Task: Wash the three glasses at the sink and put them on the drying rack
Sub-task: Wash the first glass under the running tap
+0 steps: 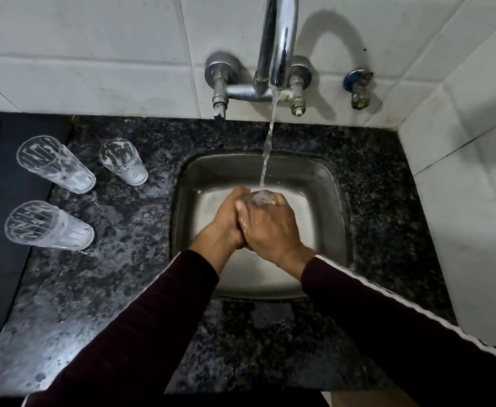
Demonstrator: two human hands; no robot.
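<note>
We see a dark speckled granite counter [129, 283], wet in patches. Three soapy glasses [56, 164] [123, 161] [48, 226] stand on it, left of the steel sink [333, 201].

Glossy chrome faucet [276, 39], speckled granite counter [141, 289]

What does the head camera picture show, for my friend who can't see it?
Two hands, the left hand and right hand, are pressed together under running tap water over a steel sink. Three soapy glasses stand on the wet dark counter to the left.
</note>
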